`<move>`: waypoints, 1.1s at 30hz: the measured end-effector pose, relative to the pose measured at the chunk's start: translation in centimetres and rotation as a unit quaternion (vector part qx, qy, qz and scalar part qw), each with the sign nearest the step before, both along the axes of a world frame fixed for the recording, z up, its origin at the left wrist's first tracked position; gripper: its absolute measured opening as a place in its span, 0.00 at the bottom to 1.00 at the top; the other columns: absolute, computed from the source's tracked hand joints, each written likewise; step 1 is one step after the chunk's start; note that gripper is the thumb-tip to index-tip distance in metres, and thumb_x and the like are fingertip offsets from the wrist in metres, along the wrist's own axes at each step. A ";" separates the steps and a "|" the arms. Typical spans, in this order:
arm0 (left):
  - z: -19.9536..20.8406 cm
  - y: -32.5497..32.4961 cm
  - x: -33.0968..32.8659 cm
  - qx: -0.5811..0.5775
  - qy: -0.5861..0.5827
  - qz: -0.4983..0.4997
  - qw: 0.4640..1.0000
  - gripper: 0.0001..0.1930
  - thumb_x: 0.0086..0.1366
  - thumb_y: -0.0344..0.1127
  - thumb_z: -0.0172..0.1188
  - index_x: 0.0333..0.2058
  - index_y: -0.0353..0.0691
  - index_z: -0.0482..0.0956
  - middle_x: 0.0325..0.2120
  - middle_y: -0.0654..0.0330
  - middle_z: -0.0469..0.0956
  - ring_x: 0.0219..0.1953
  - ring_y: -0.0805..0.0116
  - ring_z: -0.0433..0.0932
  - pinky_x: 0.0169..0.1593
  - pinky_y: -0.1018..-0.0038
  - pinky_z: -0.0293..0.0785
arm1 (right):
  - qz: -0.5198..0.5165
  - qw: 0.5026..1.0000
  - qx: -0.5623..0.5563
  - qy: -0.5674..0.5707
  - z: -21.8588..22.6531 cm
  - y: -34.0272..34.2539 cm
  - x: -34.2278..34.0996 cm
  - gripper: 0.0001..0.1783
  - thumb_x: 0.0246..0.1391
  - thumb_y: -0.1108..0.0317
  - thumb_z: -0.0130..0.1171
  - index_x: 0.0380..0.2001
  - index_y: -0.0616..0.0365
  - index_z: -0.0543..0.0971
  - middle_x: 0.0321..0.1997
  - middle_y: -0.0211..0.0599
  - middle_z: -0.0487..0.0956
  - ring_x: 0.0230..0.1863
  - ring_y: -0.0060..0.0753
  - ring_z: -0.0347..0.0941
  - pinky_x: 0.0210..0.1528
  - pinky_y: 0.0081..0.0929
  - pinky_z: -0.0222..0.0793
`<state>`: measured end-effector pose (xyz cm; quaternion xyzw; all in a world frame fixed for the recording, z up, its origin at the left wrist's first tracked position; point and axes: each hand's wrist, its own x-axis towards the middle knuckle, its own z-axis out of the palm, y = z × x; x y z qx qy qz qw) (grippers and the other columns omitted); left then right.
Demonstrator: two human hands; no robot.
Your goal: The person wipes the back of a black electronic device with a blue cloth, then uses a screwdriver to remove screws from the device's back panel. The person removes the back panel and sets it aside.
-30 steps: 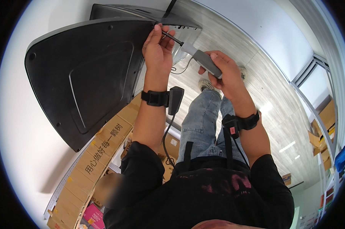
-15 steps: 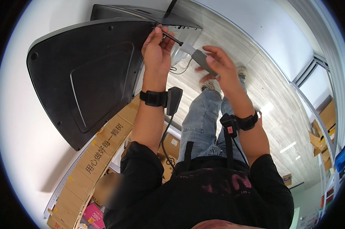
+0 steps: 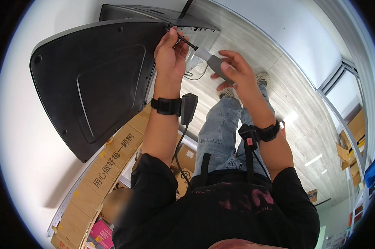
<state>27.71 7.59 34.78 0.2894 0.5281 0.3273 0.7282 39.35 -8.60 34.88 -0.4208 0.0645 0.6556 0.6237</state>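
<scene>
A large black plastic panel [image 3: 108, 87] with a curved outer edge and screw recesses fills the upper left. At its top right corner my left hand [image 3: 169, 56] pinches the dark shaft of a screwdriver [image 3: 219, 68], close to the tip. The tip itself is hidden by my fingers and the panel's edge. The screwdriver has a grey handle and slants down to the right. Around the handle's rear end is my right hand [image 3: 240, 76], its thumb on top and its fingers loosely spread about it.
Behind the panel stands another dark part [image 3: 195, 21] with a pale, slotted side. A thin cable [image 3: 197, 77] lies on the floor beneath. Below the panel is a long cardboard box [image 3: 100, 178], with more cartons beside it. Metal shelving [image 3: 341, 76] runs along the right.
My right hand's fingers have shifted slightly on the handle, and the screwdriver's angle has changed a little. My left hand stays at the panel corner.
</scene>
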 end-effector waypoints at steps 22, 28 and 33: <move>0.6 -0.2 0.3 -0.004 -0.007 -0.005 1.000 0.11 0.65 0.31 0.53 0.46 0.39 0.73 0.34 0.60 0.78 0.36 0.66 0.79 0.39 0.73 0.75 | 0.075 0.945 0.012 -0.319 -1.7 -0.3 -1.2 0.23 0.46 0.72 0.63 0.48 0.57 0.72 0.37 0.37 0.75 0.36 0.28 0.72 0.41 0.27 0.68; 0.6 -0.2 0.0 0.003 -0.011 -0.020 1.000 0.11 0.66 0.31 0.52 0.46 0.39 0.73 0.36 0.60 0.78 0.37 0.64 0.79 0.42 0.68 0.77 | 0.057 0.900 0.007 -0.432 -1.2 -0.5 -2.1 0.24 0.42 0.77 0.64 0.46 0.55 0.73 0.38 0.30 0.74 0.37 0.23 0.68 0.42 0.23 0.67; 0.5 -0.2 -0.1 0.000 -0.030 -0.028 0.999 0.10 0.66 0.31 0.52 0.45 0.38 0.73 0.36 0.60 0.78 0.38 0.64 0.80 0.43 0.67 0.78 | 0.043 0.907 0.006 -0.419 -1.4 -0.6 -2.2 0.24 0.41 0.78 0.64 0.45 0.55 0.73 0.38 0.29 0.75 0.37 0.23 0.68 0.43 0.22 0.66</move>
